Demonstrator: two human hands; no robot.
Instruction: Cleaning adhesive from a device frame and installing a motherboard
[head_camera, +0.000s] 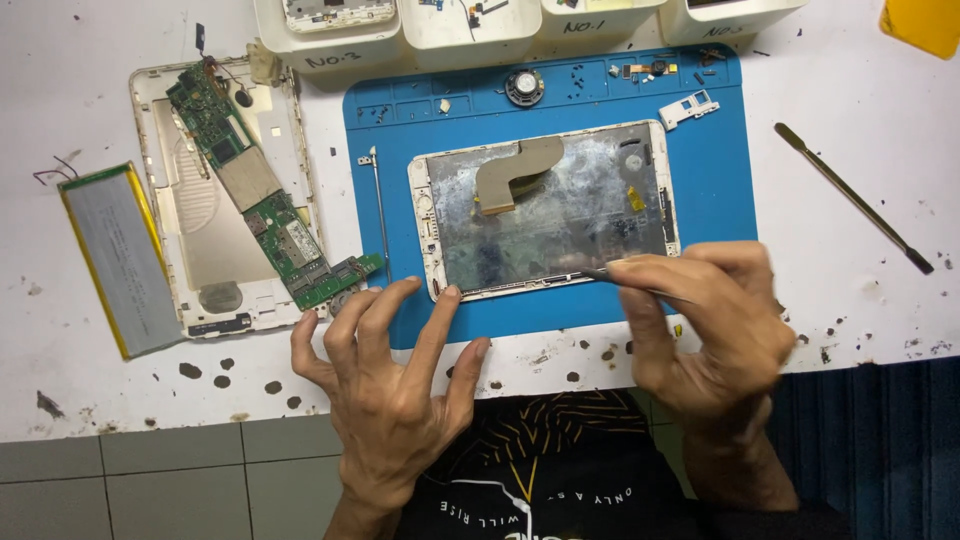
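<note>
Tablet frame (545, 210) on blue mat (720, 180), near edge under left hand (385, 385), fingers spread flat, nothing gripped; right hand (715, 320) pinching thin tool (610, 274) at lower seam; best kept shallow, frame pinned, flex ribbon (515, 172) avoided.

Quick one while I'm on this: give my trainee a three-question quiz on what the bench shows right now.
1. True or false: the left hand steadies the tablet frame at its lower left corner.
2. What does the right hand hold? A tweezers-like tool; B battery; C speaker.
3. The green circuit board lies on the white ____ cover.

Key: 1 true; 2 A, the thin tool touches the frame's lower edge; 3 back cover.
</note>
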